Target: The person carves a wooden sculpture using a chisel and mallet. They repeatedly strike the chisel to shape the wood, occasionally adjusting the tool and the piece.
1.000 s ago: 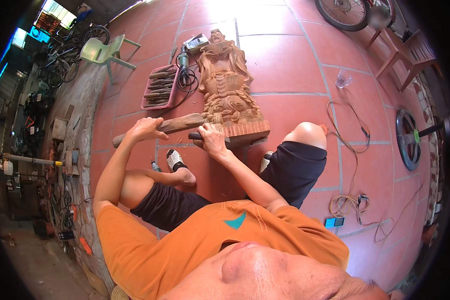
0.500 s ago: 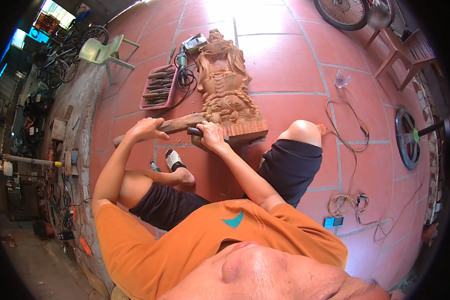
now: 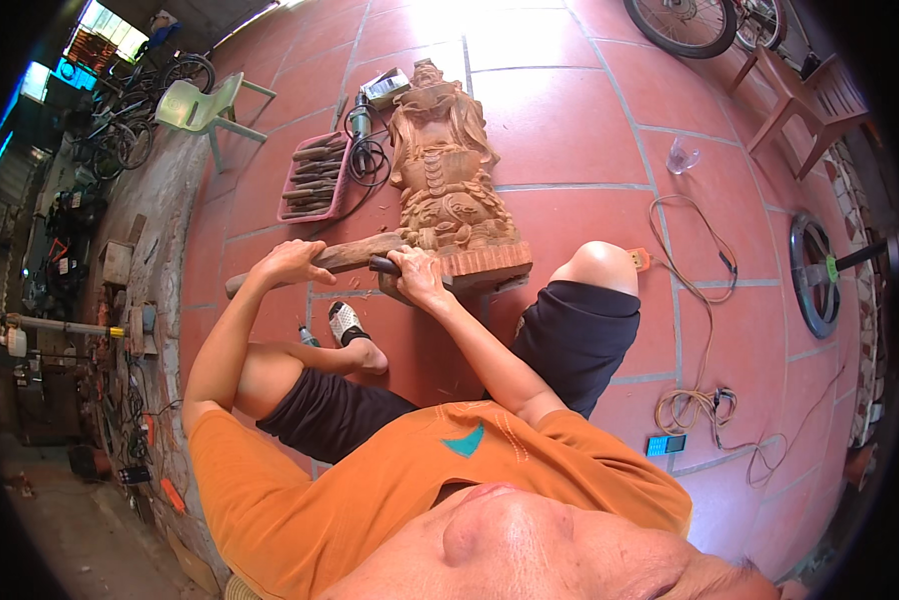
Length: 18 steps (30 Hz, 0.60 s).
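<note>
A long, rough wooden bar (image 3: 365,251) slants across the floor in front of me, its right end by the base of a carved wooden statue (image 3: 448,180). My left hand (image 3: 292,263) lies over the bar, thumb on its near side and fingers on its far side, closed loosely around it. My right hand (image 3: 422,276) is closed on a short dark handle (image 3: 384,265) next to the bar's right end; any blade is hidden. Under the right hand shows part of a brownish block (image 3: 400,290). The statue lies on its back, base toward me.
A pink basket (image 3: 282,205) of chisels, a green-grey power tool (image 3: 361,122) with black cord and a small box (image 3: 386,86) lie left of the statue. Chairs (image 3: 195,105), an orange extension socket (image 3: 639,260), a phone (image 3: 667,445) and cables (image 3: 705,310) stand or lie around.
The whole view has shifted very slightly. Both hands keep almost the same places; my right hand's fingers are tilted a little differently on the dark handle.
</note>
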### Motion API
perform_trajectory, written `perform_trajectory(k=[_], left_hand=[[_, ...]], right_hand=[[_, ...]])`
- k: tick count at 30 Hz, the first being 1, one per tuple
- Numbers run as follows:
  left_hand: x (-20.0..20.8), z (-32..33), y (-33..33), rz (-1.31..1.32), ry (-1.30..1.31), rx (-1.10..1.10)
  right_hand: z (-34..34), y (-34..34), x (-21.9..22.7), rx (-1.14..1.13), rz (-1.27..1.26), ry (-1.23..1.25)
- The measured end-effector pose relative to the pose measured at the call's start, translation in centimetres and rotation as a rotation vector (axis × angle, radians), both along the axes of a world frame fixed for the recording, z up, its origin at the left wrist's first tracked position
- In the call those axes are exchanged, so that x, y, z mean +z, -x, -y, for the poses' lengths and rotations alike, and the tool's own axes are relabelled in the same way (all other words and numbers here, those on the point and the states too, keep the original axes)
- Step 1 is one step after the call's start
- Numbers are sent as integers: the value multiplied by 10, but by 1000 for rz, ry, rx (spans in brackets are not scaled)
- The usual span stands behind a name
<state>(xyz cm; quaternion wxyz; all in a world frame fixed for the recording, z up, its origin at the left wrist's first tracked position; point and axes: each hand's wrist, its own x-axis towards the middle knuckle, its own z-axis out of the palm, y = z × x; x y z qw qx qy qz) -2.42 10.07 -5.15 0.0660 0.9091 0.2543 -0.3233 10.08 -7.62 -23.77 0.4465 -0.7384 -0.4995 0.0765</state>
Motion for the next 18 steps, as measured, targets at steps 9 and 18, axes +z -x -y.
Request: perform_trajectory(k=[9, 18], left_hand=[[-1, 2, 5, 49, -5, -28], [-11, -5, 17, 124, -15, -60]], right_hand=[[0, -5, -3, 16, 3, 4], [0, -2, 11, -77, -43, -49]])
